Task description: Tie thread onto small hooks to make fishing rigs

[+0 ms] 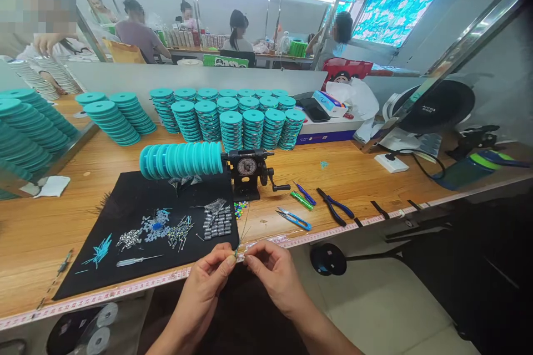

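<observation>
My left hand (211, 276) is closed in a pinch on a small bundle of thin strands (244, 236), whose loose ends fan upward above the table edge. Just to its right, my right hand (272, 274) has thumb and forefinger pressed together; whatever lies between them is too small to make out. Beyond my hands a black mat (166, 252) carries grey cylindrical weights (217, 226), metal pins (180, 233), small shiny metal parts (130, 238), clear plastic pieces (155, 227), teal tubes (101, 249) and a screwdriver (137, 260). Small coloured beads (240, 209) sit by the mat's right edge.
Behind the mat stands a hand-cranked winder (245, 169) loaded with a row of teal foam spools (181, 160). Stacked teal spools (231, 127) line the back. Blue snips (293, 218), pliers (335, 206) and a green-handled tool (302, 200) lie right. A measuring tape (137, 286) runs along the front edge.
</observation>
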Motion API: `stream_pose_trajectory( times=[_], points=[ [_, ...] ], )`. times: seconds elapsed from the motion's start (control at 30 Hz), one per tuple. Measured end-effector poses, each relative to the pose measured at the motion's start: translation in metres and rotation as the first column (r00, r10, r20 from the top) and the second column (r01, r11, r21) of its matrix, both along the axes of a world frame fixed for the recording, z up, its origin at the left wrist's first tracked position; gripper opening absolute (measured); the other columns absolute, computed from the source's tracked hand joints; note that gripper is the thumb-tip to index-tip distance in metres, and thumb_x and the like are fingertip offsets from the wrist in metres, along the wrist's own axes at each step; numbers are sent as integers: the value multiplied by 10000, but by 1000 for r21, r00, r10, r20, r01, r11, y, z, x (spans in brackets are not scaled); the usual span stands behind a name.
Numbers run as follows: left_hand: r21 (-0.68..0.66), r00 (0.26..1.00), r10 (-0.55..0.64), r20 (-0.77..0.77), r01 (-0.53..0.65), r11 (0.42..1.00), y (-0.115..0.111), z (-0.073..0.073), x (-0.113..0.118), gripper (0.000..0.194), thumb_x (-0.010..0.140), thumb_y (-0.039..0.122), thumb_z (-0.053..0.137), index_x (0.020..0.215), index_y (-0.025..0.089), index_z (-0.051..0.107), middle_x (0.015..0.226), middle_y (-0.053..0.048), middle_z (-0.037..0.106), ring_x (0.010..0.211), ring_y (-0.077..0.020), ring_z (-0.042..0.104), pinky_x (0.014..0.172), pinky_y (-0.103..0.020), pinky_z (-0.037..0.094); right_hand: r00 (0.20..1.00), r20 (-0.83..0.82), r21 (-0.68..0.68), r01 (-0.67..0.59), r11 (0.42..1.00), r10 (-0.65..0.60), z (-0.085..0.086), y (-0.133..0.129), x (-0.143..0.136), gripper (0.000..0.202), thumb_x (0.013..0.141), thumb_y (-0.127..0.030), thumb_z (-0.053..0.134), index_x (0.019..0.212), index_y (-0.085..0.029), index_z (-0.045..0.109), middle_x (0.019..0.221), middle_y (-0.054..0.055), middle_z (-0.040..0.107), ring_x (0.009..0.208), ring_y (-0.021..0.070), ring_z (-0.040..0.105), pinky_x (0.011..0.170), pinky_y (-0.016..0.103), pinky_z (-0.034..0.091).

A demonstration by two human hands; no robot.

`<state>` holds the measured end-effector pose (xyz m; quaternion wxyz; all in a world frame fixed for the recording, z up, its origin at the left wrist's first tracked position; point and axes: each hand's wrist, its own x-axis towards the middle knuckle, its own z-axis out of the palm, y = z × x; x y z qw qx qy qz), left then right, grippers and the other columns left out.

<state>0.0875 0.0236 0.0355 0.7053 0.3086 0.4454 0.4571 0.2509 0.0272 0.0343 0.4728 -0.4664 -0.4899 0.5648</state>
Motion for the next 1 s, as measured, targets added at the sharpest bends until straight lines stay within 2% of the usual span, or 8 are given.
stream_pose_trajectory(
  times=[0.2,0.37,0.53,0.73,0.83,1.0],
  points=[
    [30,1000,-3,-10,3,1000,0,5,4,186,768,341,751,719,162,733,912,-21,466,851,-158,419,733,-210,401,980,-197,-150,-9,989,-21,-10,-3,-8,285,751,-402,798,795,-142,690,699,17,665,653,143,600,636,259,476],
    [46,999,-24,22,23,999,1,8,5,200,779,334,740,700,152,714,853,-6,434,769,-143,418,682,-227,412,917,-399,-268,-110,957,-7,-15,-10,-13,253,715,-346,839,761,-140,700,705,5,641,664,115,547,630,225,421],
    [46,1000,-15,19,14,999,-1,5,5,209,793,319,733,694,141,692,861,-2,417,786,-135,410,676,-206,401,862,-506,-338,-174,925,-23,-17,-15,-16,220,688,-273,859,701,-133,690,654,-26,585,607,80,466,589,195,362],
    [60,1000,7,-21,-6,998,-1,5,5,238,755,355,754,669,145,685,859,7,398,652,-108,399,545,-226,386,804,-593,-349,-315,883,53,-17,-19,-13,219,749,-250,816,746,-118,641,784,55,671,702,124,593,653,226,409],
    [137,991,47,-126,-30,990,-1,6,4,231,753,354,753,668,147,696,872,-12,438,749,-151,445,634,-246,409,787,-613,-361,-358,861,70,-17,-21,-10,230,762,-257,807,770,-122,622,761,52,672,656,121,608,650,236,431],
    [207,975,57,-213,-12,978,-5,4,2,196,802,330,708,691,169,704,884,-21,459,886,-187,444,794,-257,383,794,-608,-383,-330,863,34,-14,-27,-8,238,737,-259,826,770,-130,629,703,12,642,599,98,589,612,217,431]
  ],
)
